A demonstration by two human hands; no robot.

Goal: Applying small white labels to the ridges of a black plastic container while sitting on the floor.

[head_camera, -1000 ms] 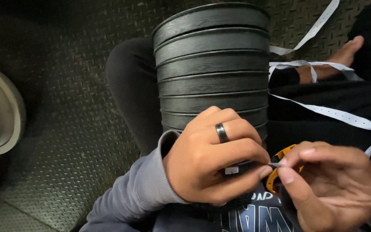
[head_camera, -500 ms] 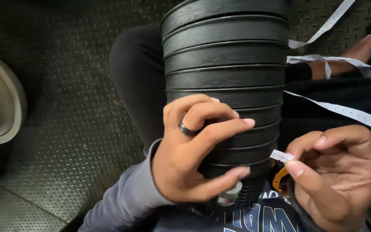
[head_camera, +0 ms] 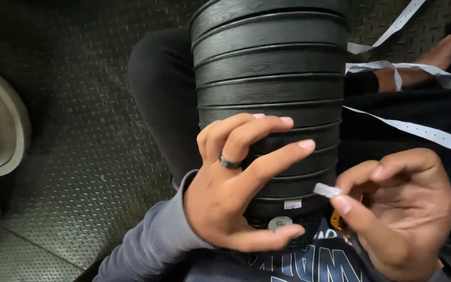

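Because the stack of black pots (head_camera: 270,94) lies nested along the person's lap, its near end sits right under both hands in the head view, the only view there is. At least 8 ribbed rims show, each with a wood-grain texture. The left hand (head_camera: 236,193) spreads wide over the nearest pots, thumb pressed under the lowest rim and fingers arched across the side, a grasp that seems to steady the stack so it does not roll. A dark ring (head_camera: 229,162) sits on 1 finger. On the lowest rim a small white sticker (head_camera: 292,204) is already stuck flat, with a round grey label (head_camera: 280,223) just below it.

The right hand (head_camera: 398,209) pinches another small white sticker (head_camera: 326,190) between thumb and forefinger, held just beside the stack's right edge and apart from it. An orange dispenser (head_camera: 336,218) peeks out under that hand. White backing tape (head_camera: 408,130) trails away to the right over the dark trousers, probably spent liner. A bare foot (head_camera: 442,52) rests on the metal tread-plate floor (head_camera: 79,156), and a pale round tub (head_camera: 1,130) stands at the left.
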